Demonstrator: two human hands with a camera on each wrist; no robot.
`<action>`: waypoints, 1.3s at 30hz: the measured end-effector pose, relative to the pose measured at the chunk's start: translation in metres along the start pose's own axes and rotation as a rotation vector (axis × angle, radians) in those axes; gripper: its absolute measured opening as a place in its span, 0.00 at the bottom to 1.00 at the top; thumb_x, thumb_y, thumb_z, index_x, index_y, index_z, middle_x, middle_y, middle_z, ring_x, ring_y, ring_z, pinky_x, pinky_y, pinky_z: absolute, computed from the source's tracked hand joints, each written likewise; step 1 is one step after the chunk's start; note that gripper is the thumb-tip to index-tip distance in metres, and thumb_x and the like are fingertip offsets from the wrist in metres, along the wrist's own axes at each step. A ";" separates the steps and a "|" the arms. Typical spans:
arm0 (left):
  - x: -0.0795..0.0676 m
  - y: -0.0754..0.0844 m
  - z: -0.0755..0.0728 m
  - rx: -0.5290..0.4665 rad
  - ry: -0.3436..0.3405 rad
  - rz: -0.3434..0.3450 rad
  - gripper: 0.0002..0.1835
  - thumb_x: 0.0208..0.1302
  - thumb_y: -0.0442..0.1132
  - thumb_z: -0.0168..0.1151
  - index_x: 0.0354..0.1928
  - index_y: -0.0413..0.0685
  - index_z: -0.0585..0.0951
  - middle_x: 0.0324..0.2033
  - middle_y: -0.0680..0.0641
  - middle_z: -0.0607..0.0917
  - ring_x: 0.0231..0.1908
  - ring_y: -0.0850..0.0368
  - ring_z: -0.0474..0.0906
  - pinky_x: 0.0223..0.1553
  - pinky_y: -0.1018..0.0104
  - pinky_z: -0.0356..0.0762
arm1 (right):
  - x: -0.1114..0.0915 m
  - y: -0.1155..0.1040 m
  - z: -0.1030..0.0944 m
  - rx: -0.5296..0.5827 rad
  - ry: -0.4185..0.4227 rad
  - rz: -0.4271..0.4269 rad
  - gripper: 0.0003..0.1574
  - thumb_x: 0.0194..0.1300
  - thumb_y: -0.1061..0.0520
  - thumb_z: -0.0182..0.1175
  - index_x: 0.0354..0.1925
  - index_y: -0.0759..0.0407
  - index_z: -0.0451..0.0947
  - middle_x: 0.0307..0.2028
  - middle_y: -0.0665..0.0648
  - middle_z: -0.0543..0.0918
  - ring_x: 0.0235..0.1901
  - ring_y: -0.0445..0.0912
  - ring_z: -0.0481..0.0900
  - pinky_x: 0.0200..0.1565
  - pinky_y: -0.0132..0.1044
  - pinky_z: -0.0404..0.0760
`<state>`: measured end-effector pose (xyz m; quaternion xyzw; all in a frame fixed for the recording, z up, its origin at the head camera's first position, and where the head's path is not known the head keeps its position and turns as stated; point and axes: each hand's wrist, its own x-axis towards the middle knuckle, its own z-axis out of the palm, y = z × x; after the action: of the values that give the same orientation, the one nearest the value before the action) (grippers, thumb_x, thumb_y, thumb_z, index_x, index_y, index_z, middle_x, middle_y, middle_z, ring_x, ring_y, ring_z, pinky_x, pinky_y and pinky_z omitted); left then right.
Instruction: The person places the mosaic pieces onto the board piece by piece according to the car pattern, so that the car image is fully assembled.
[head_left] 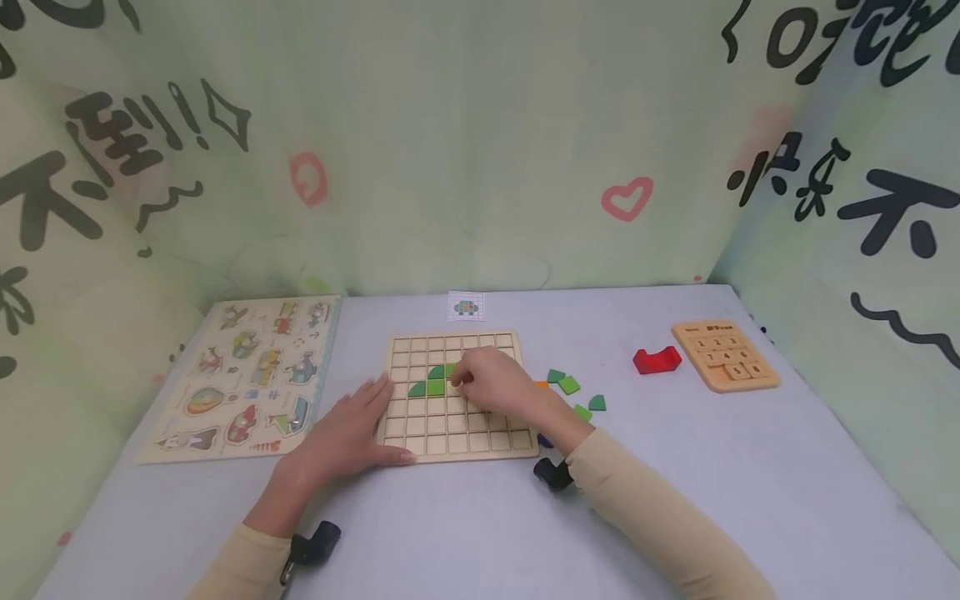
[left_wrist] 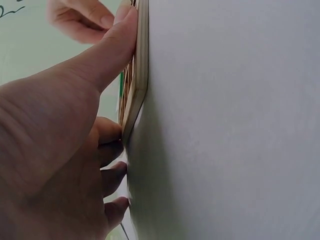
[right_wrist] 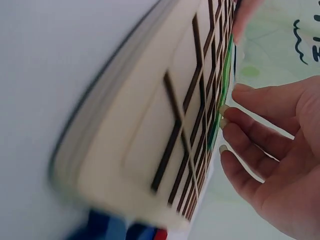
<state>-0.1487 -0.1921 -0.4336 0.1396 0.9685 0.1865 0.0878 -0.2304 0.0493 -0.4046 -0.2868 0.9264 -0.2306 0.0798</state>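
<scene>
A wooden grid board lies on the table with green tiles in its cells. Dark green quarter-round tiles and light green square tiles sit left of centre. My left hand rests at the board's left side, fingers extended along the edge and thumb at the front edge near the corner. Over the board's middle is my right hand, fingers bent and fingertips down at the green tiles. In the right wrist view its thumb and fingertips stand apart close to the green tiles; no piece shows between them.
Loose green tiles, an orange one and a dark blue one lie right of the board, partly behind my right forearm. A small picture card lies behind it. Farther right are a red block and a number puzzle; an illustrated puzzle board lies left.
</scene>
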 end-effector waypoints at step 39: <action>0.001 -0.002 0.000 0.012 0.002 0.023 0.64 0.49 0.71 0.68 0.77 0.37 0.54 0.78 0.38 0.54 0.77 0.38 0.49 0.76 0.40 0.53 | -0.040 0.064 -0.039 -0.078 0.087 0.155 0.11 0.57 0.71 0.58 0.31 0.55 0.80 0.29 0.53 0.81 0.32 0.48 0.74 0.34 0.34 0.74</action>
<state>-0.1504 -0.1935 -0.4348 0.1509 0.9681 0.1818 0.0839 -0.2400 0.1332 -0.3998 -0.2070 0.9566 -0.1998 0.0459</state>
